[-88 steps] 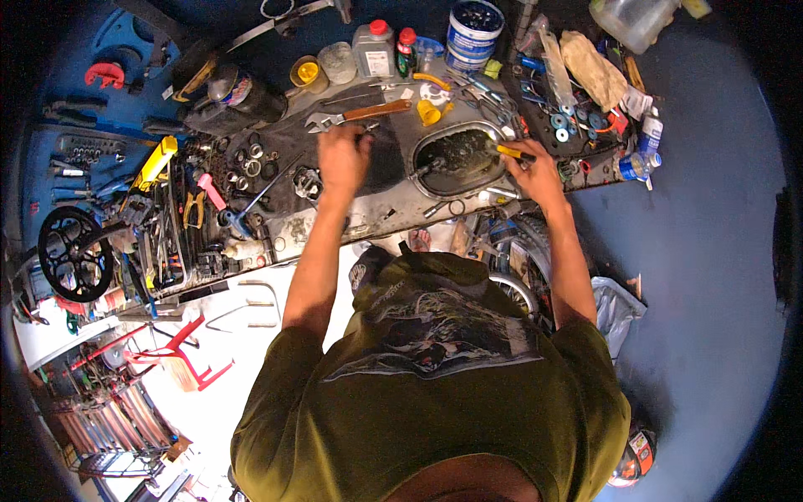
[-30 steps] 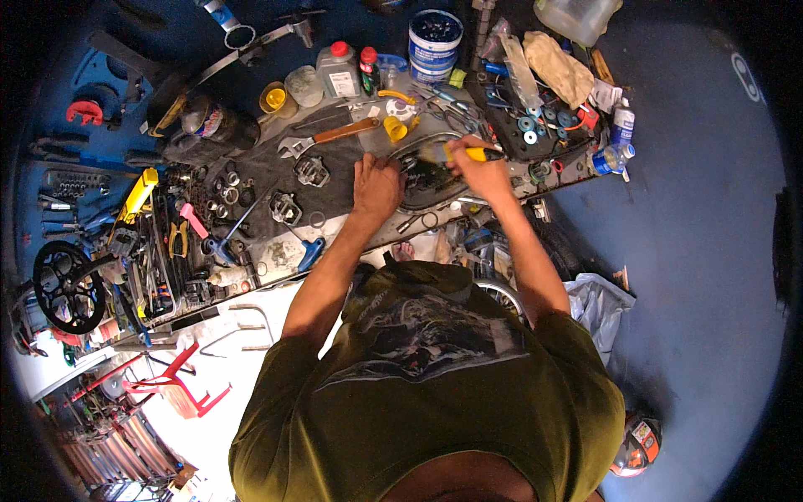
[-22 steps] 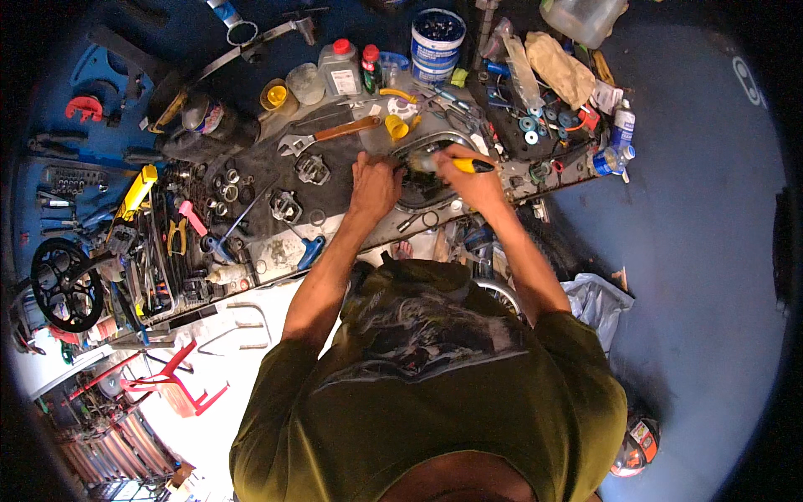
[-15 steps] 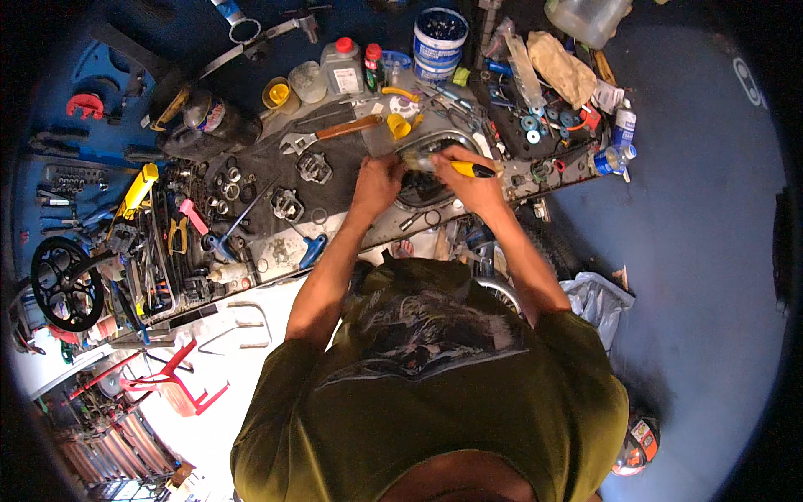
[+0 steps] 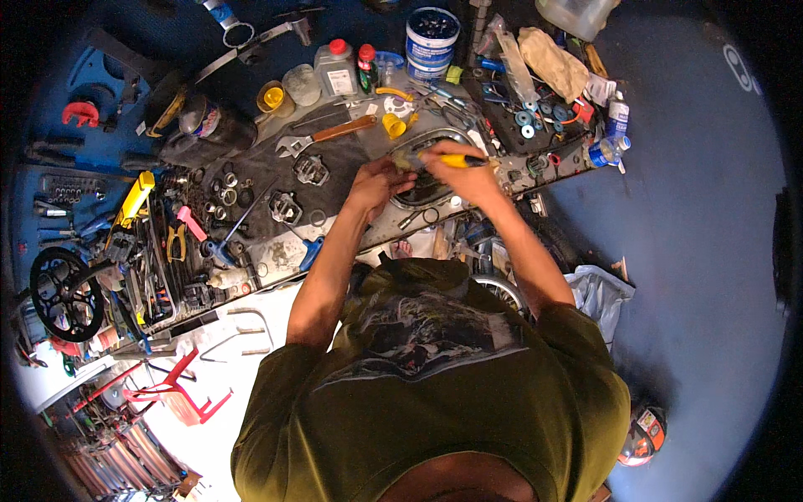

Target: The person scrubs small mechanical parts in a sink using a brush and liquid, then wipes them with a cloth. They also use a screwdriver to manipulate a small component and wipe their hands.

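My right hand (image 5: 458, 172) is closed around a brush (image 5: 465, 161) with a yellow and black handle. The brush's pale bristle end, smeared by motion, points left toward my left hand (image 5: 376, 186). That hand's fingers are curled at the left edge of a metal tray (image 5: 420, 203), on something small that I cannot make out. Dark contents show inside the tray, partly covered by my hands. Left of my hands, two bicycle pedals (image 5: 311, 170) (image 5: 285, 207) lie on a dark mat. An adjustable wrench (image 5: 330, 134) with a brown handle lies beyond them.
A yellow cup (image 5: 394, 126), a blue-and-white bucket (image 5: 432, 43) and a grey jug (image 5: 335, 71) stand at the back. Tools, including blue-handled hex keys (image 5: 311, 253), crowd the bench's left. Bottles (image 5: 608, 152) lie near its right end. A red chair frame (image 5: 177, 391) stands below left.
My right hand and the brush have shifted slightly left. My left hand has turned, its fingers now reaching farther over the tray's edge. The whole view has shifted slightly.
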Tool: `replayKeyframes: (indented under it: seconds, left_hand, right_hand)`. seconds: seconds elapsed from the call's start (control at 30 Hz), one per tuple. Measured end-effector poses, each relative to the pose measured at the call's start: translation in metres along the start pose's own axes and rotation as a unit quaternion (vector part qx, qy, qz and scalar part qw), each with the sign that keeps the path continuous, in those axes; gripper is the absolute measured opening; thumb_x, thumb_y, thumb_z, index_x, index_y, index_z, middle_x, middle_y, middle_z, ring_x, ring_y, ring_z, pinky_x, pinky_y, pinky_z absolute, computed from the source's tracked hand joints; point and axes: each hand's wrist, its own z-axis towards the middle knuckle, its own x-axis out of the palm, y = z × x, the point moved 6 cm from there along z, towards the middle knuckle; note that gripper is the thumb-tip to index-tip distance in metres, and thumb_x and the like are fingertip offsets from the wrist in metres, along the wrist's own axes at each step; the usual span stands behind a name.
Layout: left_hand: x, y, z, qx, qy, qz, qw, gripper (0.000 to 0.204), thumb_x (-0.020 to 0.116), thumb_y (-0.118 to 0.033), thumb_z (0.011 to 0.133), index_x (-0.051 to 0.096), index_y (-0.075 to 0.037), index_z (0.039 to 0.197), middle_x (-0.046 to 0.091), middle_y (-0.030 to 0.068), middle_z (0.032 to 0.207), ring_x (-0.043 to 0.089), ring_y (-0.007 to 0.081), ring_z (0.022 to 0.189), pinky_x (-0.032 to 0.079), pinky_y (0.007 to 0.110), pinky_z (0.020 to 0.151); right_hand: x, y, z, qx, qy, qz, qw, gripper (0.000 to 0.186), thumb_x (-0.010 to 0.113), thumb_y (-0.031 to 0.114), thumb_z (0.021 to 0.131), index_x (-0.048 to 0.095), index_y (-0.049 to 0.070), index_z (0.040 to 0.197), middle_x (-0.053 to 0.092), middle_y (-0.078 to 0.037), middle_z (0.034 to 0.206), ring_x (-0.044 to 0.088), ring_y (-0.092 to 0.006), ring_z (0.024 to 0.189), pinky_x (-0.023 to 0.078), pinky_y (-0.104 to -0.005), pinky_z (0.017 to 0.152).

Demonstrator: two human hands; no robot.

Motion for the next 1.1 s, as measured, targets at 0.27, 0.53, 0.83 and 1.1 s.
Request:
replayKeyframes:
  seconds: [0.27,0.53,0.83,1.1]
  left_hand:
    - [0.004,0.0,-0.014,0.01,-0.036,0.025,0.999,0.039,0.049,0.008,0.095,0.047,0.012,0.134,0.067,0.0237,0.117,0.07,0.0296,0.106,0.06,0.037,0.092]
    - [-0.003,-0.007,-0.011,0.039,-0.059,0.082,0.994,0.04,0.05,0.004,0.098,0.046,0.012,0.137,0.067,0.0219,0.118,0.07,0.0298,0.106,0.059,0.036,0.093]
    - [-0.008,-0.009,-0.023,0.049,-0.085,0.079,0.992,0.037,0.057,0.004,0.097,0.054,-0.002,0.133,0.068,0.0102,0.119,0.068,0.0215,0.107,0.055,0.035,0.088]
    - [-0.014,-0.019,-0.023,0.052,-0.11,-0.008,0.993,0.028,0.058,-0.002,0.099,0.056,-0.005,0.127,0.067,0.0053,0.111,0.066,0.0169,0.095,0.052,0.033,0.079]
  right_hand:
    - [0.006,0.016,-0.008,-0.044,0.019,-0.082,0.995,0.03,0.078,0.028,0.088,0.074,0.0,0.097,0.075,-0.012,0.092,0.071,-0.0181,0.086,0.053,-0.0309,0.08]
    - [0.001,0.0,-0.002,-0.042,-0.014,-0.113,0.993,0.036,0.077,0.037,0.088,0.076,0.004,0.101,0.076,-0.013,0.095,0.073,-0.0267,0.091,0.054,-0.0363,0.084]
    - [-0.01,-0.022,-0.007,-0.063,-0.042,-0.149,0.986,0.028,0.074,0.035,0.091,0.076,0.009,0.103,0.075,-0.014,0.097,0.074,-0.0277,0.092,0.055,-0.0373,0.081]
    - [-0.012,-0.015,-0.009,0.019,0.056,-0.183,0.981,0.038,0.076,0.042,0.088,0.072,0.012,0.11,0.075,-0.015,0.1,0.072,-0.0353,0.095,0.054,-0.0412,0.088]
